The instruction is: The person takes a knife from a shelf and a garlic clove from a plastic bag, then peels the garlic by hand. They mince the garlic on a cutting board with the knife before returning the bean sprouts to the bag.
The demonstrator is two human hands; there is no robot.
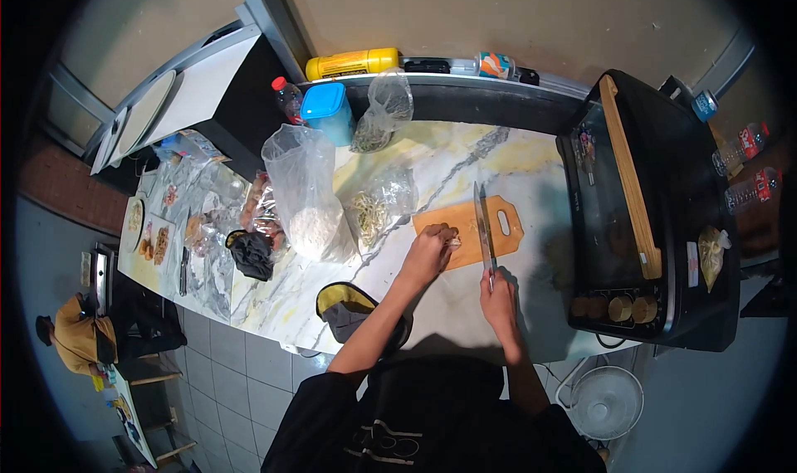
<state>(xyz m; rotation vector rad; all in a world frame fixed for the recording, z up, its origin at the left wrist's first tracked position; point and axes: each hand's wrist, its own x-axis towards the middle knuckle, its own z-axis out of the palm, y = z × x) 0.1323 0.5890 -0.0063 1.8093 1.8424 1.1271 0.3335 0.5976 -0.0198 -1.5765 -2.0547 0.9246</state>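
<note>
A knife (pixel 485 232) with a long blade is in my right hand (pixel 499 303), its tip pointing away from me over the orange cutting board (pixel 465 216). The fingers of my left hand (pixel 428 256) are curled down on the board's left part. Beside those fingertips shows a small pale piece of food (pixel 455 242), too small to name; my left hand seems closed on it. A cut-out handle hole is at the board's right end. To the left of the board lies a clear bag (pixel 374 212) of pale sprouts.
A toaster oven (pixel 610 216) stands close on the right. Left on the marble-patterned table (pixel 531 162) are a bag of white stuff (pixel 315 232), a dark cap (pixel 353 311) and a blue-lidded container (pixel 325 112). Another person (pixel 87 336) sits at the far left.
</note>
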